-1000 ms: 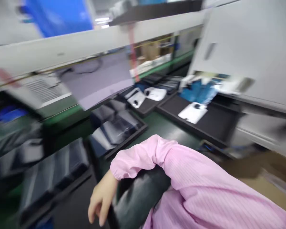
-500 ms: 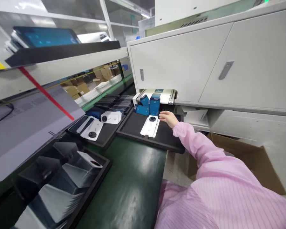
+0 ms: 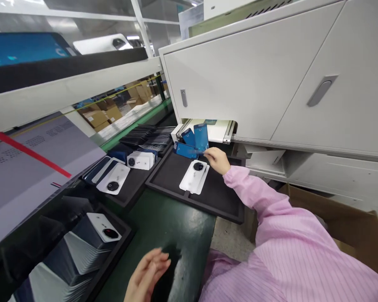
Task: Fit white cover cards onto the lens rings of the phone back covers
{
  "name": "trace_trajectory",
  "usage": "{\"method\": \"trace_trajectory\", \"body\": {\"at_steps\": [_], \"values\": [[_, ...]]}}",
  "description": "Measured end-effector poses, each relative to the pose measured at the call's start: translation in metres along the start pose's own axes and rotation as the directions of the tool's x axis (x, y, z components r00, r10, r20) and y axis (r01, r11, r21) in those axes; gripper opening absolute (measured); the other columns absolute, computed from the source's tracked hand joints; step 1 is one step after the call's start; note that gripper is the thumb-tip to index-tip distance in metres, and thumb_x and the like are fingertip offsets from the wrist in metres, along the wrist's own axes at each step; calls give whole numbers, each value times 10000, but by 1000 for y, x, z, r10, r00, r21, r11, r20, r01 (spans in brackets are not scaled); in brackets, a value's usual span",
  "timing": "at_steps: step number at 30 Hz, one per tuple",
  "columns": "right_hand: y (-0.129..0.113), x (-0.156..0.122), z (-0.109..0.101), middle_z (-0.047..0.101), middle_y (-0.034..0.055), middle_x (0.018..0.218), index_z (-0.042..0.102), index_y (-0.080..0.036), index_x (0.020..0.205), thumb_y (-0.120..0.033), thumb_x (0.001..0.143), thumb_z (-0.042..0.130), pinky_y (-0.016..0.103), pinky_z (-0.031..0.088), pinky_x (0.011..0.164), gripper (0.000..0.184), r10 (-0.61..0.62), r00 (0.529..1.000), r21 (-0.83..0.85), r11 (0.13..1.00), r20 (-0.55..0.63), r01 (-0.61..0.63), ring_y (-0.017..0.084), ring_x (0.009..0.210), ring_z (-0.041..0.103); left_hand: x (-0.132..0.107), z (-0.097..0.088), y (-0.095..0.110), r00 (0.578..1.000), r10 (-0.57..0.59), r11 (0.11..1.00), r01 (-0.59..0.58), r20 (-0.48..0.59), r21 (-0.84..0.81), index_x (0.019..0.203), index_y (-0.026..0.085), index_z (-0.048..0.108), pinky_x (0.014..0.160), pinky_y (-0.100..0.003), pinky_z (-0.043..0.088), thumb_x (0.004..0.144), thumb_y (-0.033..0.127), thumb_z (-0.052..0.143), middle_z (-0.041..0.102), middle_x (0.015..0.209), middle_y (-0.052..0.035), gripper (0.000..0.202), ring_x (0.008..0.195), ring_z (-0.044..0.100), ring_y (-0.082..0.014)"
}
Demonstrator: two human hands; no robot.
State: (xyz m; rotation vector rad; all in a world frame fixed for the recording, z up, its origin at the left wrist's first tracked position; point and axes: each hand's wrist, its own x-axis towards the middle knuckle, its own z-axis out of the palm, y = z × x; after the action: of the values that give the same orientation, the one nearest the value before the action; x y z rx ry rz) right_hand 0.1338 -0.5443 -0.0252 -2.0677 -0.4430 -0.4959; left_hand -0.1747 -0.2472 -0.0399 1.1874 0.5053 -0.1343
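Note:
My right hand [image 3: 218, 160] reaches over the far black tray [image 3: 220, 203]. Its fingers are closed in a pinch at the lower edge of an upright blue-faced phone [image 3: 201, 136]. Beside that phone lie two more, one tilted [image 3: 187, 136] and one on its side [image 3: 184, 149]. Nearer to me in the same tray are overlapping white phones [image 3: 193, 177], backs up, with round black camera rings. At the bottom of the view my left hand [image 3: 149, 272] hovers above the green bench [image 3: 164, 218], its fingers loosely apart and holding nothing.
A second tray [image 3: 126, 197] holds white and dark phones [image 3: 113, 178]. Rows of phones fill the near-left tray [image 3: 122, 239]. A conveyor end [image 3: 219, 132] comes out under the white cabinet [image 3: 239, 79]. An open cardboard box [image 3: 359, 226] stands on the right, and a shelf [image 3: 82, 77] runs overhead.
My right hand has moved left and closed at the upright blue-faced phone. My left hand has come into view from the bottom. The camera view has shifted a little.

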Motion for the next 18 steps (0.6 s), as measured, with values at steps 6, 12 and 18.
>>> {"method": "trace_trajectory", "body": {"at_steps": [6,12,18], "values": [[-72,-76,17,697,62,910,650,-198,927,-197,915,515,325,465,756,137,-791,477,-82,486,383,870,172,889,616,74,72,41,906,-133,968,206,402,-144,1172,161,607,907,-386,474,751,615,630,664,1118,-114,619,1036,621,-260],[-95,-99,31,681,73,914,636,-177,976,-209,930,508,330,471,804,140,-793,390,110,490,468,865,171,917,600,99,101,26,827,-97,968,209,554,-142,978,138,630,464,-170,345,749,454,724,532,665,25,401,513,454,-48],[-32,-37,6,659,102,1062,625,-178,1046,-530,855,551,356,492,880,407,159,948,-167,979,276,-116,217,976,626,119,67,-3,754,-7,907,281,657,-313,1181,211,593,343,-180,104,500,816,639,384,658,63,912,423,125,-16]]}}
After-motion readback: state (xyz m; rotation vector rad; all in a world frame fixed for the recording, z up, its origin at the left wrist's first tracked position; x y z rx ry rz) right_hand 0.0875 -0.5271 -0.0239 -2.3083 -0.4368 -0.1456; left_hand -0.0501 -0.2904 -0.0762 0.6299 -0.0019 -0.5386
